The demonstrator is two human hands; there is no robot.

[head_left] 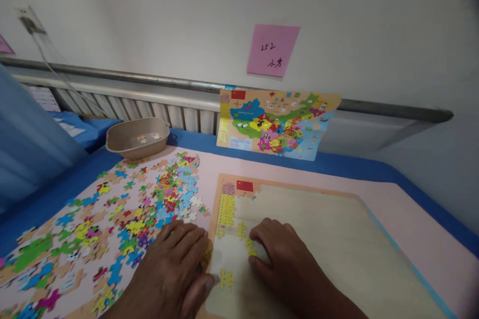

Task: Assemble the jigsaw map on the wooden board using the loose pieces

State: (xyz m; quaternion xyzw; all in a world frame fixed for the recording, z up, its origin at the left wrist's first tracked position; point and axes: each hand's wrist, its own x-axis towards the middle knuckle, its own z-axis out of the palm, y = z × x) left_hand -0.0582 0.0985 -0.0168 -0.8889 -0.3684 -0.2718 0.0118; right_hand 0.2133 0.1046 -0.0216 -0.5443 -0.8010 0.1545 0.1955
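Observation:
My right hand (282,254) is over the left part of a pale puzzle board (318,229), its thumb and forefinger closed around a yellow jigsaw piece (250,246). Just beyond it lies another loose yellow piece (241,230), and a further yellow piece (226,279) sits nearer to me. Along the board's left frame rests my left hand (175,254), fingers stretched out and thumb apart, with no piece visible in it. In the board's upper left corner, joined pieces form a red flag (244,186) and a yellow legend strip (226,208).
Many loose coloured jigsaw pieces (129,214) are spread left of the board. A beige basket (130,149) behind them holds several pieces. The printed map picture (279,124) leans against the wall rail (396,111). A blue curtain (30,139) hangs at far left.

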